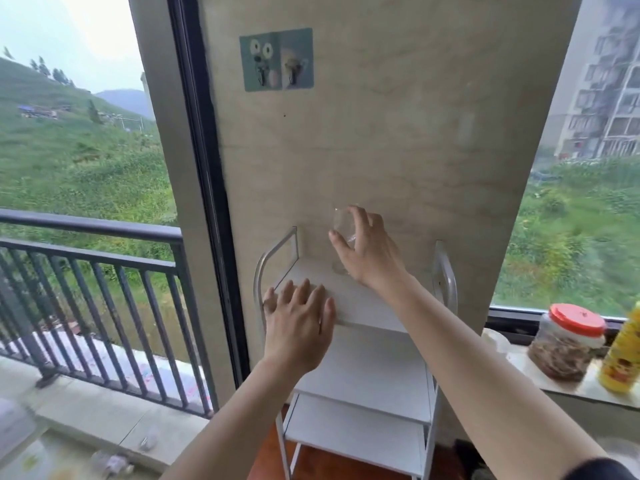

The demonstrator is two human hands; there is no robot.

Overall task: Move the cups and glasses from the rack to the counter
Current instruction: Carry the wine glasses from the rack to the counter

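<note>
A white rack (367, 372) with several shelves stands against a beige wall panel. My right hand (363, 251) is shut on a clear glass (341, 223), held a little above the back of the top shelf. A faint clear shape, perhaps another glass (341, 269), sits on the shelf just under it. My left hand (298, 320) lies flat with fingers apart on the front left edge of the top shelf and holds nothing. The lower shelves show no cups.
A stone ledge (571, 386) at the right holds a jar with a red lid (564, 344) and a yellow bottle (623, 355). At the left are a dark window frame (207, 168) and a balcony railing (104, 271). Two hooks (277, 60) hang on the wall.
</note>
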